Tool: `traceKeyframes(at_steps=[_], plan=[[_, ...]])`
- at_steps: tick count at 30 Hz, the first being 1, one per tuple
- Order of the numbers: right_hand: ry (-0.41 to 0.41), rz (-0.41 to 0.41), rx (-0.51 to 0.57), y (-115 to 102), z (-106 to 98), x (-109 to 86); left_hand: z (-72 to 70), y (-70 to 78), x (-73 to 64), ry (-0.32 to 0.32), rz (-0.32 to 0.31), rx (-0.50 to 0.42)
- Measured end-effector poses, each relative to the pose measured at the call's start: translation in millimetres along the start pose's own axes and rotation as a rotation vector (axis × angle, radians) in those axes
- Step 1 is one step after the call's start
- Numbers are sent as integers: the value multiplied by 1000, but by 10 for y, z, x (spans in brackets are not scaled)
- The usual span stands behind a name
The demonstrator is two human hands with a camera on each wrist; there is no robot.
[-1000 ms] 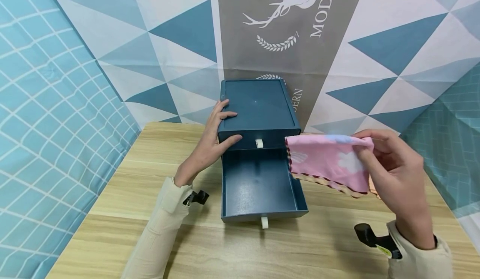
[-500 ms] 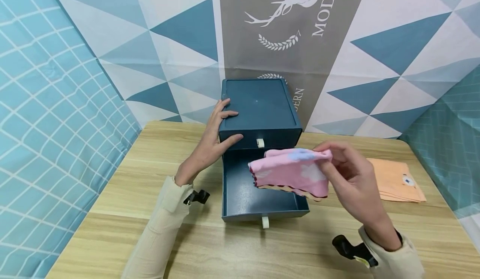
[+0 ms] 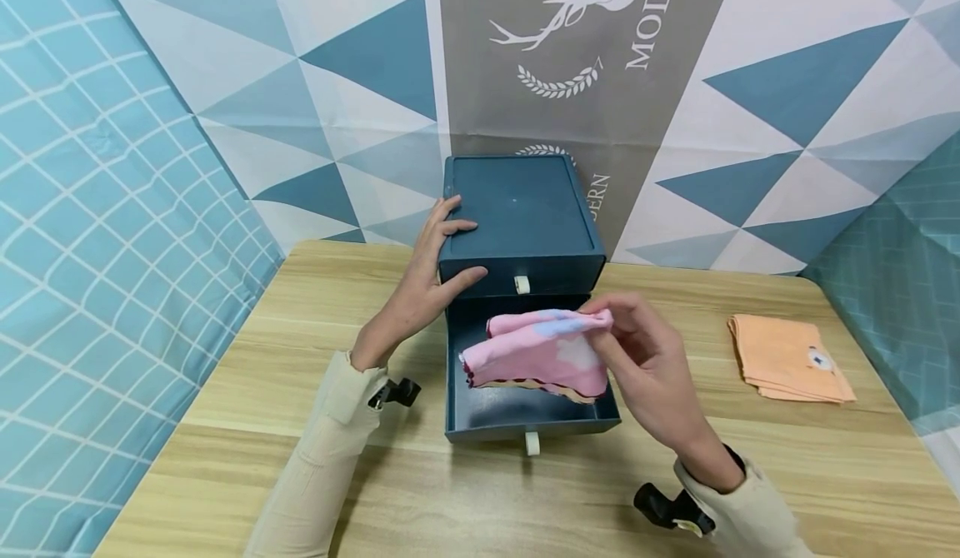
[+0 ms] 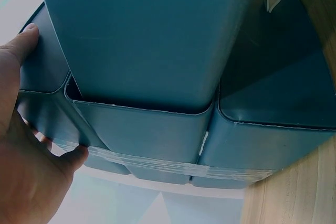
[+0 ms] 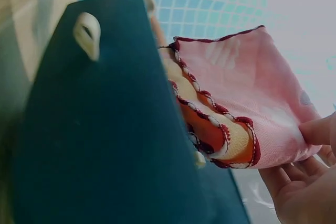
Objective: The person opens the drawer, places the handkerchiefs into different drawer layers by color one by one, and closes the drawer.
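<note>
A dark blue drawer unit (image 3: 517,208) stands against the back wall, with one drawer (image 3: 525,433) pulled out beneath the top one. My left hand (image 3: 423,279) rests on the unit's left front corner, fingers spread over the top and thumb along the front. In the left wrist view, the pulled-out drawer (image 4: 152,35) is the middle of three tiers. My right hand (image 3: 645,366) pinches a folded pink towel (image 3: 540,354) at its right end and holds it over the open drawer. The towel's dark red stitched edges and tan layers show in the right wrist view.
A folded orange towel (image 3: 791,358) with a small round animal patch lies on the wooden table (image 3: 300,358) at the right. White loop pulls (image 3: 532,444) stick out from the drawer fronts. Patterned cloth (image 3: 360,83) covers the walls behind and at both sides.
My right hand has carried the pink towel leftward and a little lower, from right of the unit to over the drawer. The orange towel has come fully into sight. My left hand stays put.
</note>
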State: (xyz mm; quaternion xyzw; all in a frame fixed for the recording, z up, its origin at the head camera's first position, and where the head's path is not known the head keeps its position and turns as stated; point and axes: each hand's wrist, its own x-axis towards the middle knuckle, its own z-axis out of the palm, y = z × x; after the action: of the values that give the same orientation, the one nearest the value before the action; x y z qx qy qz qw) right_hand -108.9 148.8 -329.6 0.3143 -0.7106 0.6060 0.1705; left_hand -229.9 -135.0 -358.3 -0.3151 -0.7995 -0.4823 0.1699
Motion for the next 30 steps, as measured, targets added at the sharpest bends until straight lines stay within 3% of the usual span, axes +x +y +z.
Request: traceKeyframes(at_steps=[11,19,22,25,30], plan=[[-116,187,60,197,126,-17,9,43,3,-5,-20,-9],[-193,271,71,326,204,4,-61,421,8,-8,-20,-27],[-239,306,69,357,193,18,-73,464,8,-15,-28,-30],[-283,328,69,371,175,32,-66,430,8,-15,-28,-32],[-335,344,-8,370,150,42,-14,181,7,-6,-24,-17]])
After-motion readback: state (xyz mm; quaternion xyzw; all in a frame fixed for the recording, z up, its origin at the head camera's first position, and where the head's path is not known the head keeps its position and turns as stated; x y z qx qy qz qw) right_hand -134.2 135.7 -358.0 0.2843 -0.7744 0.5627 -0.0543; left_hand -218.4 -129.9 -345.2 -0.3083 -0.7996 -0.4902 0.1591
